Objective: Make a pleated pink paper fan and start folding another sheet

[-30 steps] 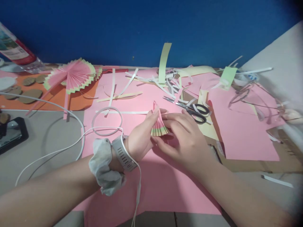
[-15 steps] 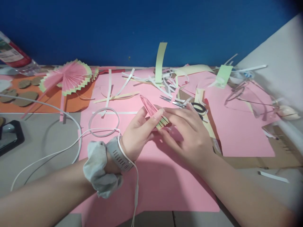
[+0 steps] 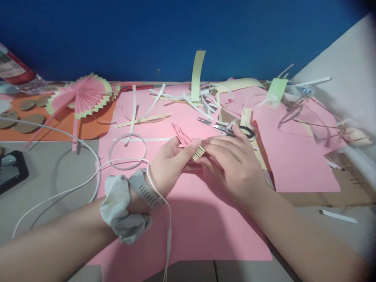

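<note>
A pleated paper fan [image 3: 183,136], pink with a yellow-green edge, is folded into a narrow bundle above the pink sheet [image 3: 188,235]. My left hand [image 3: 170,158] is closed round it, with the thumb across the pleats near the green end. Fingers of my right hand [image 3: 235,162] press at that same end from the right; their tips are partly hidden. Black-handled scissors [image 3: 226,129] lie just beyond my right hand. On the left rests an opened pink and green paper fan [image 3: 91,96] with two pink strips.
White paper strips [image 3: 210,103] are heaped at the back. Glasses [image 3: 296,113] lie on pink paper at the right. Brown cut-outs [image 3: 29,123] sit on an orange sheet [image 3: 100,124], a bottle [image 3: 19,70] behind them. A white cable [image 3: 67,190] crosses my left wrist.
The folded fan has tilted flatter and its green end looks more tightly pressed together. My right hand has shifted slightly against it, while my left hand keeps its hold.
</note>
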The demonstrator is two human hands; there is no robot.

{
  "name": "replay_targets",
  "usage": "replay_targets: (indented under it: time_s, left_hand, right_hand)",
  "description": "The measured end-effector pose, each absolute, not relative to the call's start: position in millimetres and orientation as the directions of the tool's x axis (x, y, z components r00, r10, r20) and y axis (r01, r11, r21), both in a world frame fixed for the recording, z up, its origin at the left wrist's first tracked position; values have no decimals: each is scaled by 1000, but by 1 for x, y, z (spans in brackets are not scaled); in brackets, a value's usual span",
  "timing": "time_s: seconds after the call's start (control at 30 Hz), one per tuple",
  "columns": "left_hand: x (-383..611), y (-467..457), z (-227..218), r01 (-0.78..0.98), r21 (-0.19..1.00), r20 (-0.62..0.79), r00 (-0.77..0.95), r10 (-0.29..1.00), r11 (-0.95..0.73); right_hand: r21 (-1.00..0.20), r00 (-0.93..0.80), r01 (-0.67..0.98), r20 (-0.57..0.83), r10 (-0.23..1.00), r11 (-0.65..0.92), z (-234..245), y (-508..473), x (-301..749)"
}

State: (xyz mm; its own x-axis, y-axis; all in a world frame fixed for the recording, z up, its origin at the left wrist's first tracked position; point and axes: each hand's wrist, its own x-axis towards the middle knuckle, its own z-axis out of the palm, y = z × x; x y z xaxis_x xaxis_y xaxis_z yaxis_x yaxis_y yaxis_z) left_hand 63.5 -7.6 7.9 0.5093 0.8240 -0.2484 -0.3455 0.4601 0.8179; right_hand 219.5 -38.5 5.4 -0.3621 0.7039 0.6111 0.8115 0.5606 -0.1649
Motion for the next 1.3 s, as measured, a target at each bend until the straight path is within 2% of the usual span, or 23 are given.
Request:
replay_targets:
  time_s: [0.3,0.6,0.87,1.07,1.3]
  left_hand:
    - [64,-7,4,-333,842,-205,531,822,425]
    - [64,-8,5,-333,839,-211,530,821,431]
    - [66,-8,4,-360,866,-126,516,847,348]
    - [66,-9,3,-362,856,-147,514,845,369]
    - [66,-9,1,-383,845,-160,485,860,373]
  right_hand:
    - [-231,-374,774,584,721,589,2,-39,222]
    - [-239,-385,763,578,719,601,3,-38,222]
    - [-223,-394,764,583,711,606,5,-37,219]
    - [-194,-386,758,635,669,622,3,-37,219]
    - [-315,-336,730,607,720,606,1,-36,219]
